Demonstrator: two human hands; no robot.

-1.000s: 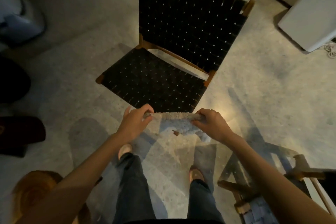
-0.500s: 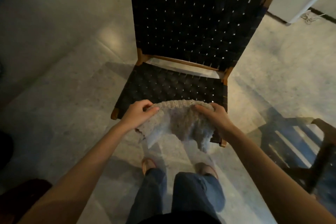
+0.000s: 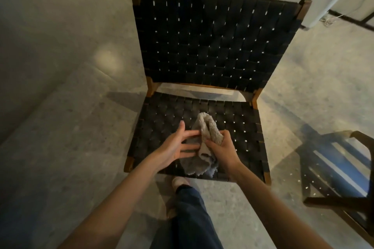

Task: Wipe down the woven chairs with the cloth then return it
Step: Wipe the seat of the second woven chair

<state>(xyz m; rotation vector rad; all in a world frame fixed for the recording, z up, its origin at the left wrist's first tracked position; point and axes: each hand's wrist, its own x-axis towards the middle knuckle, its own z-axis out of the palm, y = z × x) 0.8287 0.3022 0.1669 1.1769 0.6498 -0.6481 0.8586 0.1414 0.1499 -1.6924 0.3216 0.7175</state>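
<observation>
Cloth (image 3: 208,134) now sits bunched in a folded wad above the seat of the woven chair (image 3: 162,119). Half a second ago we held it stretched wide between both hands at the seat's front edge. Our right hand (image 3: 222,150) is clamped on it, fingers and thumb curled round the middle of the wad. The looped top pokes up past the knuckles and the loose tail hangs down toward the front rail. Our left hand (image 3: 172,147) has let go of its pinch. Its fingers lie straight and spread, their tips touching the cloth's left side. Both hands have come forward over the black webbing, close together, where before they were apart at the two corners of the cloth. The dark backrest (image 3: 214,42) stands upright behind the seat. A second chair (image 3: 344,170) stands near on the right, and one of our shoes (image 3: 179,182) shows on the floor (image 3: 70,127) just below the seat's front edge.
</observation>
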